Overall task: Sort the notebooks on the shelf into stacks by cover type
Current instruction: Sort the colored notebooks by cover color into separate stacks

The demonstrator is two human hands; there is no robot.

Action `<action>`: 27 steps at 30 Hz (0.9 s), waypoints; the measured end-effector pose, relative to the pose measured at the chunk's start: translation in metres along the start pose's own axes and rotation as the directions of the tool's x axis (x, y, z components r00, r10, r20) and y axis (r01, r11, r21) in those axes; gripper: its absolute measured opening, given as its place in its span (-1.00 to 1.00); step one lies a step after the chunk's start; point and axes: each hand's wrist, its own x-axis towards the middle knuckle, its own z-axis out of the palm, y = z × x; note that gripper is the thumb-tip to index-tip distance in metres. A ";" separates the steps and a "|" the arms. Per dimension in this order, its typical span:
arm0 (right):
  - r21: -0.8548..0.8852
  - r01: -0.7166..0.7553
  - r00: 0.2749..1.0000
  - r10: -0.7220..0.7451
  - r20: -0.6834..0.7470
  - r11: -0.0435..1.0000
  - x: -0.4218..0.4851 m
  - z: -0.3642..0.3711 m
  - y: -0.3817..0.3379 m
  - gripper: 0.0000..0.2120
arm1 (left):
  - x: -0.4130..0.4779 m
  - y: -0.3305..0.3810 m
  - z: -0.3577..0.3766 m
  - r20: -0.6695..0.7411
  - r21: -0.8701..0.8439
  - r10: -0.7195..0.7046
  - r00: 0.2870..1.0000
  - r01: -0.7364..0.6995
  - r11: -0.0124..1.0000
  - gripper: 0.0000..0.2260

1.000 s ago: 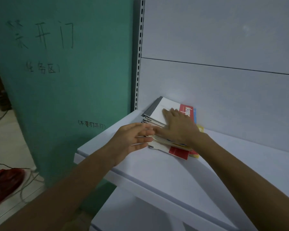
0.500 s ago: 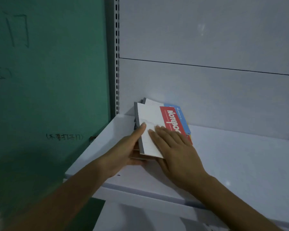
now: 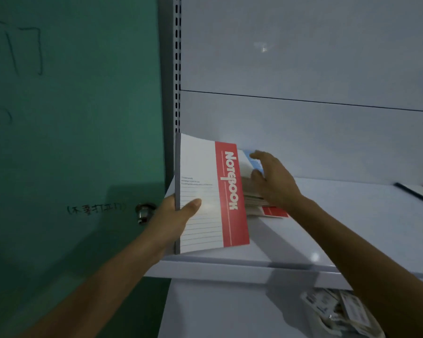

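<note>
Your left hand [image 3: 171, 217] grips a notebook [image 3: 205, 191] at its grey spine, with the thumb laid flat on the lined white cover and the other fingers hidden behind it. The notebook is held tilted up toward you. Its red band, printed NOTEBOOK, runs down the side away from your thumb, and its near end hangs over the front edge of the white shelf [image 3: 327, 230]

Your right hand [image 3: 275, 182] is just beyond that red band and rests on top of the stack [image 3: 253, 203] of notebooks, fingers spread and only lightly bent, gripping nothing. A blue cover [image 3: 254, 162] shows at your fingertips, and a red corner [image 3: 275, 212] sticks out under the heel of the hand

Well off to the right of your right hand, a dark-edged book [image 3: 415, 194] lies on the shelf. Left of your left hand stands a green door [image 3: 71, 147] with handwriting, its metal knob [image 3: 144, 212] just beside your wrist. Below your right forearm lie some pale packets [image 3: 340, 311], too blurred to read
</note>
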 end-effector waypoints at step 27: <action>-0.609 0.274 0.876 -0.455 -0.163 0.745 -0.153 -0.098 0.052 -0.45 | -0.004 0.024 0.099 0.388 -0.497 -0.121 0.914 0.318 0.807 -0.80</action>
